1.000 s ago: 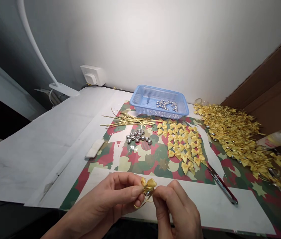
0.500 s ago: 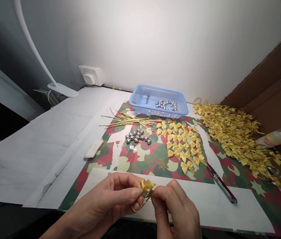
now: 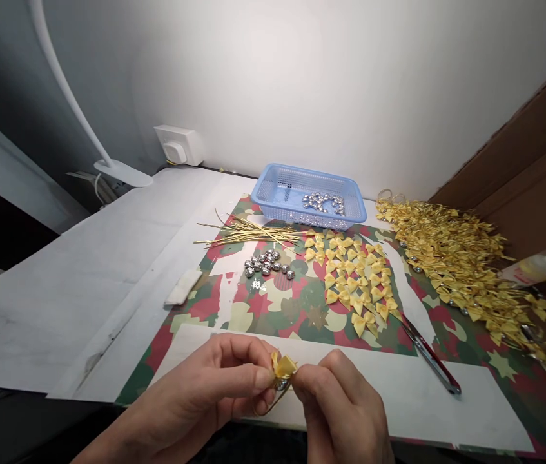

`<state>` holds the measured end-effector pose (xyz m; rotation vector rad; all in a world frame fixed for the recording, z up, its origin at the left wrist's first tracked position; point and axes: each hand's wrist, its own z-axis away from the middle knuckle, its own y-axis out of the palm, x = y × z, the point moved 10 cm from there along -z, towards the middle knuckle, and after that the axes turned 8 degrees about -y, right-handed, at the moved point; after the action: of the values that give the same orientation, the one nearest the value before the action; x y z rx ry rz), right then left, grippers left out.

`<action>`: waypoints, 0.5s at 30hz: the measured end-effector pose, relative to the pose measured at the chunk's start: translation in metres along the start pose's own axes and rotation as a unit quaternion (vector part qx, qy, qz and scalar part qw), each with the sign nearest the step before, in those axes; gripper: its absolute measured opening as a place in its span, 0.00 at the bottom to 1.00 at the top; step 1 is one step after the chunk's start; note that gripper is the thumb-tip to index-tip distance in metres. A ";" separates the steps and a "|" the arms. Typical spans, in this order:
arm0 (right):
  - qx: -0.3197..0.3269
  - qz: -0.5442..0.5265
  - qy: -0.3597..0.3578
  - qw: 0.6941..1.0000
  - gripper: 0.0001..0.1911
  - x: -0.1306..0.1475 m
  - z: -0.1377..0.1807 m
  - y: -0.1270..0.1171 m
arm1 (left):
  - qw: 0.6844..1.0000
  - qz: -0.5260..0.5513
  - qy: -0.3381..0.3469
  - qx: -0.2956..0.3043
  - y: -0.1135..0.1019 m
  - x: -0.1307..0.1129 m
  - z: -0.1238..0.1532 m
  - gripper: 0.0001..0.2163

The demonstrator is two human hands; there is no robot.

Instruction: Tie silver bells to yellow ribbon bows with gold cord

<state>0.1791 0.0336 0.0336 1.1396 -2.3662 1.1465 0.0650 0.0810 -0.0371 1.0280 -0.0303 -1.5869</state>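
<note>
A small yellow ribbon bow (image 3: 285, 366) is pinched between the thumb and fingers of my left hand (image 3: 234, 377). Just under the bow shows a round silver bell (image 3: 281, 385), partly covered by the fingers. A thin gold cord (image 3: 276, 404) runs in a loop below them, from my left fingers toward my right. My right hand (image 3: 340, 403) is closed at the bow's right side, thumb and forefinger pressed together on the cord; its fingertips hide the exact grip.
Beyond my hands lie silver bells (image 3: 267, 263), gold cords (image 3: 253, 232) and rows of yellow bows (image 3: 350, 277). A blue basket (image 3: 309, 174) with silver bells stands behind. Tweezers (image 3: 430, 357), a heap of finished bows (image 3: 451, 258) and a bottle (image 3: 541, 265) are at right; a white pad (image 3: 183, 288) is at left.
Both hands have shifted very slightly, and the bow has moved a little left and down between them. The hold of each hand looks the same.
</note>
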 end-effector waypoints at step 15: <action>-0.023 -0.079 0.056 0.995 0.09 -0.010 0.004 0.003 | 0.999 0.005 -0.016 0.037 0.006 0.001 0.002 0.03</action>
<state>0.1841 0.0373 0.0242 1.1907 -2.1657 1.0676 0.0681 0.0771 -0.0332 1.0590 -0.1156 -1.6034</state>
